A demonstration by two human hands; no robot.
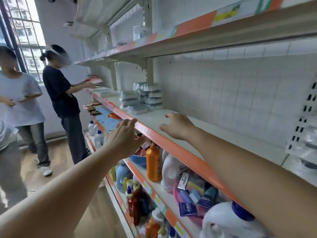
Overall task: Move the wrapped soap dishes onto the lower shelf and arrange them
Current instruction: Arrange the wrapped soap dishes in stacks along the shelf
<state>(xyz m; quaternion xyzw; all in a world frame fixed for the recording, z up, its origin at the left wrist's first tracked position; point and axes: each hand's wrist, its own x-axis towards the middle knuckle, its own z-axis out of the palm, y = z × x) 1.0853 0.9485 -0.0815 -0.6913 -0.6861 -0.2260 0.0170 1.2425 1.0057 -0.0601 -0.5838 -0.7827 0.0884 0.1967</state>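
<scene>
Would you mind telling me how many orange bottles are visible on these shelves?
2. One orange bottle stands upright on the shelf just under the left hand; another orange bottle sits lower, at the bottom edge. Others may be hidden behind products.

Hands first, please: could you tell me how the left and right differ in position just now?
The left hand is in front of the shelf's orange edge, below the board; the right hand reaches over that edge, above the shelf surface. The left lies nearer the camera, the right nearer the soap dishes. Both are open and hold nothing.
</scene>
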